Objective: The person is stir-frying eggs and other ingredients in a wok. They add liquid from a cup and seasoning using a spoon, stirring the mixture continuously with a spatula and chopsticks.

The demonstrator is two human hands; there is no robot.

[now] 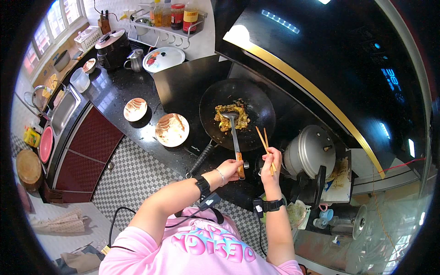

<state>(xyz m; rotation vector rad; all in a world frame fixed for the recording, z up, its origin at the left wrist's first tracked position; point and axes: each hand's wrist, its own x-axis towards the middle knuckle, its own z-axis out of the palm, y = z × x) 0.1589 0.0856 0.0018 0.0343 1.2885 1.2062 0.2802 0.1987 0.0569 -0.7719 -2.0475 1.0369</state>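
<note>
A dark wok (pixel 220 135) sits on the stove with cooked yellowish-brown food (pixel 242 120) in its middle. My left hand (pixel 229 170) grips the wooden handle of a metal wok spatula (pixel 234 132), whose blade rests on the food. In my right hand (pixel 271 163) is a pair of wooden chopsticks (pixel 263 137), pointing up towards the wok's right rim, with the tips slightly apart and nothing between them. The wok's black wrapped handle (pixel 201 160) points down and left, apart from my left hand.
Left of the wok stand a stained plate (pixel 172 130) and a small bowl (pixel 135 109). A pressure cooker (pixel 306 151) is close to my right hand. The range hood (pixel 292 68) hangs above the stove's right side. A lidded enamel pot (pixel 164 60) and a sink (pixel 65 111) lie further left.
</note>
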